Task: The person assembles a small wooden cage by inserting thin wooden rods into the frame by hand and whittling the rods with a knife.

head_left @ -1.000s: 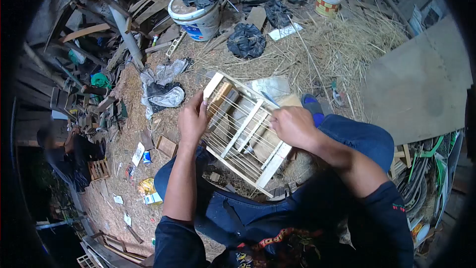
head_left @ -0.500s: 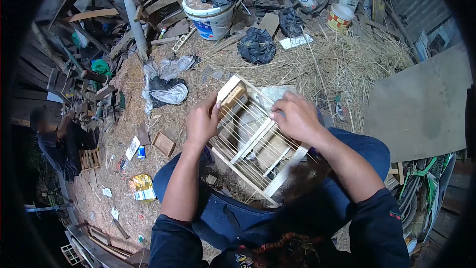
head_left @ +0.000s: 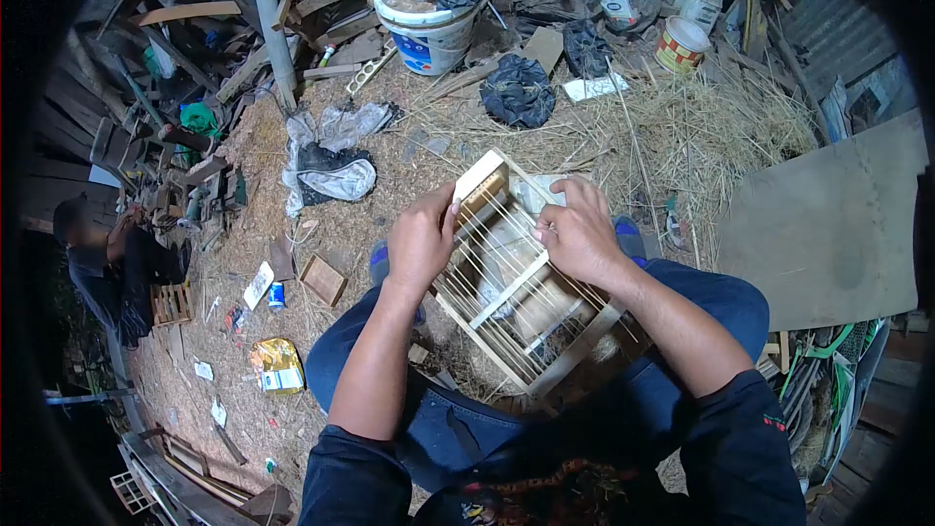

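A small wooden cage point(head_left: 529, 287) with thin slender bars lies tilted over my lap. My left hand point(head_left: 421, 242) grips its left side near the upper corner, with the thumb by the thick end block. On the opposite side, my right hand point(head_left: 582, 242) has its thumb and fingers pinched at the middle crosspiece where the bars pass. Whether a single bar is between those fingertips is too small to tell. Through the bars the ground and a pale board show below.
White bucket point(head_left: 426, 34) with black plastic on its rim stands ahead. A small wooden box point(head_left: 322, 280), a blue can point(head_left: 277, 294) and a yellow packet point(head_left: 280, 364) lie left. A flat board point(head_left: 823, 219) leans right. Another person point(head_left: 102, 263) sits far left.
The cage and both hands have shifted slightly, the left hand moving right and the cage turning a little. Both hands stay on it. The whole view has also shifted slightly.
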